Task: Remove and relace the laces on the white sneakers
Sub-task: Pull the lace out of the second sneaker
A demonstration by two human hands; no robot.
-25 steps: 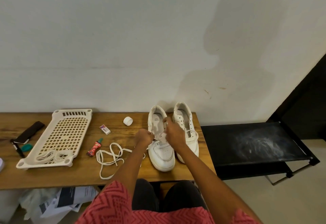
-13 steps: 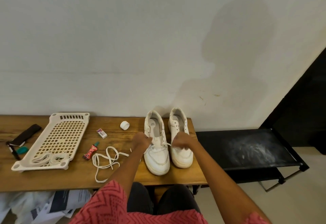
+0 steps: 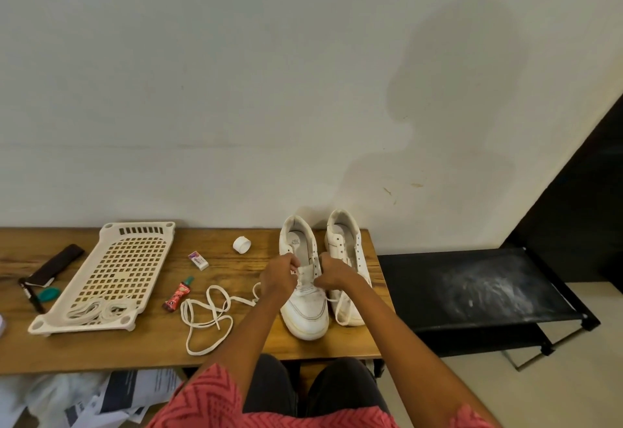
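Two white sneakers stand side by side at the right end of the wooden table, toes toward me. My left hand and my right hand sit on either side of the left sneaker at its eyelets, fingers curled and pinching the white lace there. That lace trails left from the shoe in loose loops over the table. The right sneaker has bare eyelets and a lace loop hanging near its toe.
A white perforated tray with bundled laces lies at left. A red tube, a small eraser, a white cap, a pen and a dark case lie around it. A black bench adjoins the table's right end.
My right hand has moved from the right sneaker back to the left sneaker's eyelets. Both hands now work the lace higher up on that shoe.
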